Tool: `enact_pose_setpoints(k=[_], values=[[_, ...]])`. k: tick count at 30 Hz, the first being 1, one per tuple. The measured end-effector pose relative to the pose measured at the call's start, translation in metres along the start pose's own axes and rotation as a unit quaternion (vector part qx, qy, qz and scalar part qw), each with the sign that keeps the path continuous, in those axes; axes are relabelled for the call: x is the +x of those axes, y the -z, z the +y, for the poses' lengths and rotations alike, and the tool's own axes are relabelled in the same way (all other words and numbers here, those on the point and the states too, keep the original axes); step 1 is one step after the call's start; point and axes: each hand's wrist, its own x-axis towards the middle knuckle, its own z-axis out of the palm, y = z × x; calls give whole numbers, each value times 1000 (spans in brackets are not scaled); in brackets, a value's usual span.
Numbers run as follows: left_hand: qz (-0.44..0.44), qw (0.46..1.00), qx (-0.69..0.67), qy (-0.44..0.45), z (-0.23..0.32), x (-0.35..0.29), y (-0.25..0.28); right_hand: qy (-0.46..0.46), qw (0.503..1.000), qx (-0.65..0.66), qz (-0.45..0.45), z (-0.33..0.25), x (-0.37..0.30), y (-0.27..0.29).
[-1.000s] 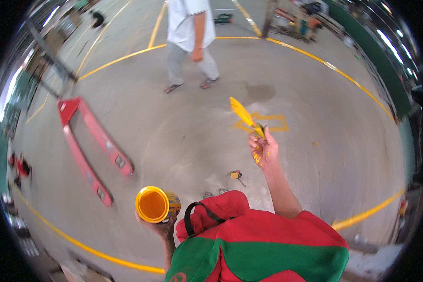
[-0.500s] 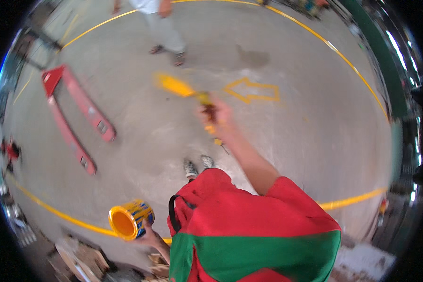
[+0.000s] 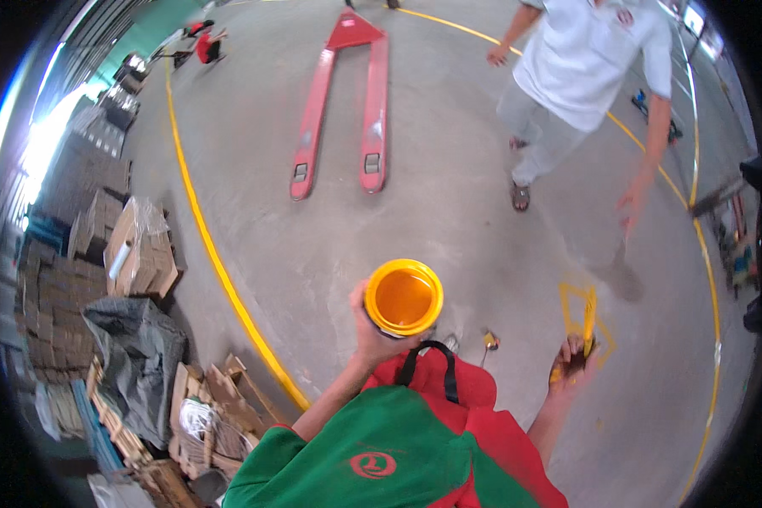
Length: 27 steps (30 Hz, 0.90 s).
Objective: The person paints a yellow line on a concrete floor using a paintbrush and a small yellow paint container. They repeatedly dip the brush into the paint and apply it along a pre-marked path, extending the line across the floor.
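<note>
Plainly gripped a yellow-rimmed can (image 3: pixel 405 264) in the left hand (image 3: pixel 372 334), just beyond the green-and-red top (image 3: pixel 423 423) bearing a round red emblem (image 3: pixel 372 464), and a yellow-coated brush (image 3: pixel 589 317) in the right hand (image 3: pixel 574 366), over the painted floor arrow (image 3: pixel 565 305).

**Signs That Can Be Seen**

A round red emblem (image 3: pixel 372 465) is printed on the red-green garment (image 3: pixel 322 447). A smaller red emblem (image 3: pixel 625 16) is seen on the white shirt (image 3: pixel 567 76). On the floor (image 3: pixel 449 161), an arrow (image 3: pixel 566 310) is outlined in yellow, partly covered by the brush (image 3: pixel 588 322).
</note>
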Motion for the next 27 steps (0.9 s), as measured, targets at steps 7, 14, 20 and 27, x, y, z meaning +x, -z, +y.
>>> enact_pose_setpoints(k=[7,14,20,27], values=[[-120,992,-24,24,-10,-2,-18,-52,994,-75,59,8,1,-26],[-194,972,-129,-9,-46,-37,-74,-39,996,52,-65,19,-29,22],[-321,924,-208,24,-30,-15,-121,80,996,33,9,-6,-72,37],[-371,906,-203,-18,-39,13,-137,162,978,62,114,-2,-75,27]])
